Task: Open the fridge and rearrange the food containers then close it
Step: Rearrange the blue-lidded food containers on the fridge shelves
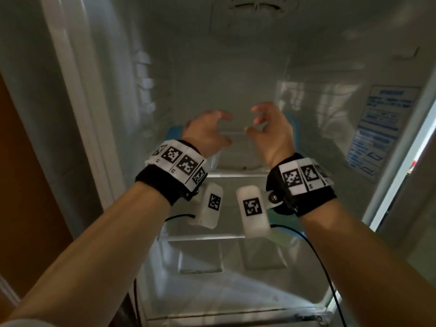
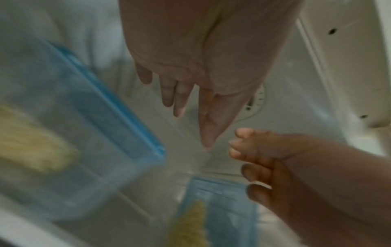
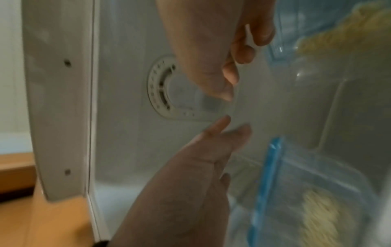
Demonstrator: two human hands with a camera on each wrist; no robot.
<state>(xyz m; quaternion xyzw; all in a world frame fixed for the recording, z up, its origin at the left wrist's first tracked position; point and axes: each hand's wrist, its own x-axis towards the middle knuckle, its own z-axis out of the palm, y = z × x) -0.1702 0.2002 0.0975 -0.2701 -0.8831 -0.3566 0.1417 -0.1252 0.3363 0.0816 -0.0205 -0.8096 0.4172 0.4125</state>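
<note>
Two clear food containers with blue lids stand on the fridge's upper glass shelf (image 1: 236, 175), both mostly hidden behind my hands in the head view. The left container (image 1: 174, 133) (image 2: 63, 117) (image 3: 306, 192) holds yellowish food, as does the right container (image 1: 295, 128) (image 2: 222, 208) (image 3: 338, 33). My left hand (image 1: 225, 127) (image 2: 192, 123) and right hand (image 1: 253, 120) (image 3: 243, 66) are raised side by side between them, fingertips close together, fingers loosely curled. Neither hand holds or touches anything. The wrist views are blurred.
The fridge is open. A round vent (image 1: 257, 7) sits in its ceiling and a blue printed label (image 1: 382, 128) on its right wall. Below are a second glass shelf (image 1: 200, 237) and a clear drawer (image 1: 236, 291). A wooden panel (image 1: 23, 185) stands at the left.
</note>
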